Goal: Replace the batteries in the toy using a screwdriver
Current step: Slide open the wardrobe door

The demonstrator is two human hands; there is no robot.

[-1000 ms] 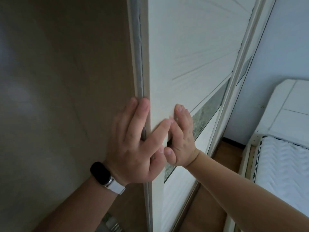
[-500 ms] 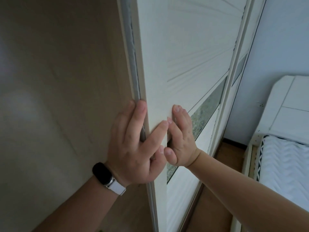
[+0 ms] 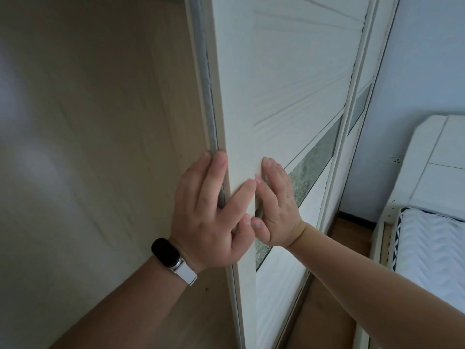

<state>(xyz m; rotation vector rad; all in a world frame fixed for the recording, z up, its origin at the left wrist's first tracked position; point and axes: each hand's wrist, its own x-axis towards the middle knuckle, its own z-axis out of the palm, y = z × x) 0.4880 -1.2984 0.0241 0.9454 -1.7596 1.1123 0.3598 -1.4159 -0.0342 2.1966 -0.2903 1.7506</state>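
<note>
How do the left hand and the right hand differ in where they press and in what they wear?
The left hand lies over the door's edge, fingers on the grey strip, while the right hand lies flat on the white door face. The left wrist wears a black watch with a white strap; the right wrist is bare. Both hands are open, hold nothing, and nearly touch at the thumbs.

left fingers [image 3: 201,170] partly behind door edge [image 3: 236,122], bed [image 3: 432,248] cropped
</note>
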